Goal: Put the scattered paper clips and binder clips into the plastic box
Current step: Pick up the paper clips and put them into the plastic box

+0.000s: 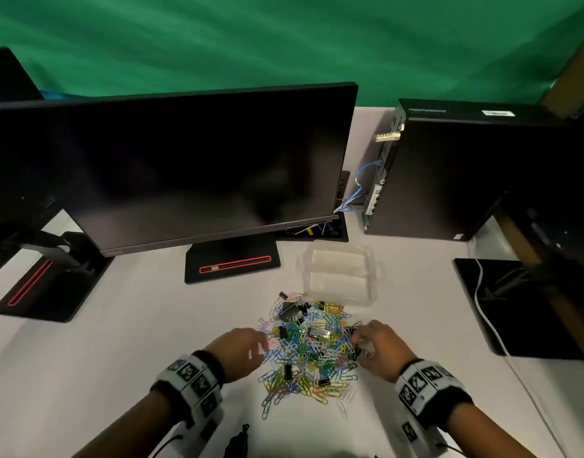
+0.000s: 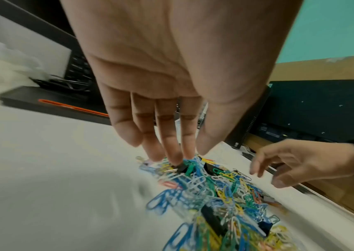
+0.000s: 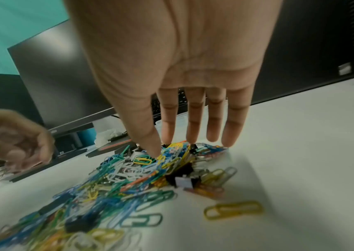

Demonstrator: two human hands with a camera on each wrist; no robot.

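A: Fingers (image 2: 172,149) of the left hand (image 1: 242,350) reach down nearly straight, spread a little, tips touching the left edge of the heap of coloured wire paper clips (image 1: 305,352); one tip rests on a small black binder clip (image 2: 181,167). Nothing is pinched that I can see

B: And the right hand (image 1: 378,348)?

A: Its fingers (image 3: 195,125) hang long and loosely apart, thumb and fingertips dipping into the right side of the same heap. Whether any clip is caught between them, I cannot tell

B: Where are the clips lying?

A: Piled on the pale tabletop (image 1: 125,352) between the two hands, with black binder clips (image 1: 289,310) mixed in, mostly toward the far side. A few strays sit apart at the near edge, such as a lone yellow paper clip (image 3: 234,209)

B: The container?

A: A clear, shallow rectangular plastic box (image 1: 338,272) stands just beyond the heap, slightly right, lid off, with nothing inside that I can make out. A dark flat monitor (image 1: 191,166) stands behind it, a black computer tower (image 1: 449,173) to the right
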